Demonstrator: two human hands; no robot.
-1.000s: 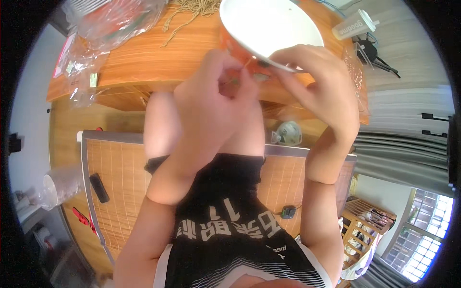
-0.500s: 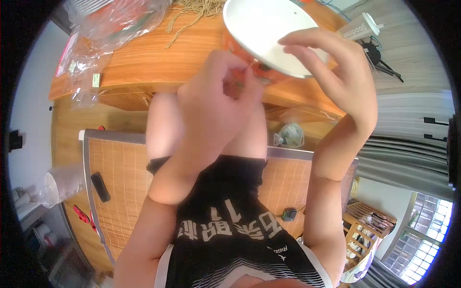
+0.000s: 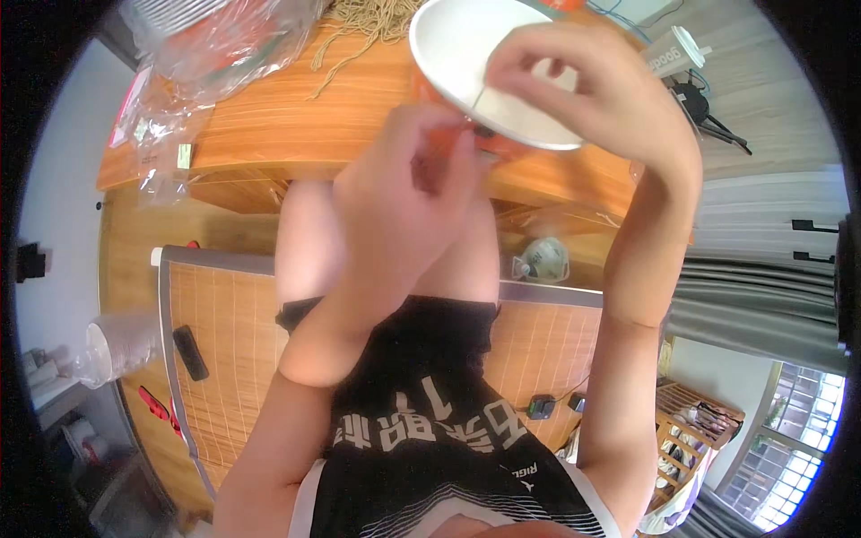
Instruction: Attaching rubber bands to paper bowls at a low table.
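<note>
A paper bucket, white inside and orange outside, lies tilted on the table with its mouth toward me. My left hand is pinched at the near rim, outside the wall. A thin cord runs from its fingertips over the rim into the mouth. Across the bucket's opening reaches my right hand, thumb and forefinger closed on the upper end of that cord. My fingers hide the cord's ends, and I cannot tell whether it passes through the wall.
A pile of tan twine lies at the far side of the wooden table. Clear plastic bags with orange and white things inside are at the far left. A lidded white cup stands at the far right, beside a black object.
My right hand has moved left and its fingers, apart before, have closed on the cord. The bucket has shifted slightly left. My left hand keeps its pinch near the rim.
</note>
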